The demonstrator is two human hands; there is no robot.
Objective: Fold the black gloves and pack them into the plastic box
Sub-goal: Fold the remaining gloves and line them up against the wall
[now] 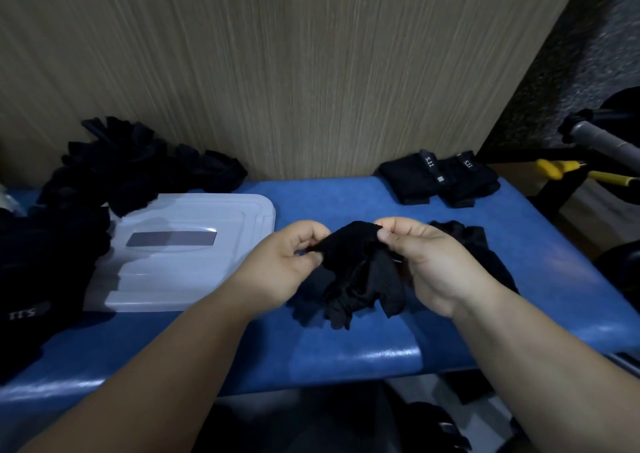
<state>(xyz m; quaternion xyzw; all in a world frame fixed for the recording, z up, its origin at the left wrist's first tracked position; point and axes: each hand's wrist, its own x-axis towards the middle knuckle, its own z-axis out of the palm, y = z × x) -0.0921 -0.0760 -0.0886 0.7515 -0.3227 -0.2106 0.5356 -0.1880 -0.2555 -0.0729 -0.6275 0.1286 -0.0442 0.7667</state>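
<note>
Bare forearms in from the bottom corners of the frame, meeting at centre over a blue padded bench [346,348]. Left hand [294,262] closed in a pinch, thumb and fingertips clamped on the left end of a black glove [356,272]. Right hand [426,262] likewise pinching, thumb against forefinger on the glove's right end.

Glove bunched and creased, at mid-frame between the two hands. Upper edge stretched left to right from pinch to pinch; rest of the cloth hanging toward the bottom of the frame, ragged finger ends pointing down-frame. Long axis roughly top to bottom, hard to fix in such a crumple. Lower ends at the bench surface; contact cannot be told.

Left of centre, flat on the bench: pale plastic lid [194,244] with a grey rectangular patch. Box body beneath it, and any contents, cannot be told.

Upper left, against a wood-grain panel [277,71]: loose heap of black gloves [138,165], spilling onto the lid's far corner. More dark cloth [41,262] at the left edge, white "5.11" lettering low on it. Upper right of the bench: folded gloves [440,179] side by side, labelled straps on top. Just behind the right hand, another loose black glove [474,244]. Far right, off the bench: yellow-handled tool [561,170].
</note>
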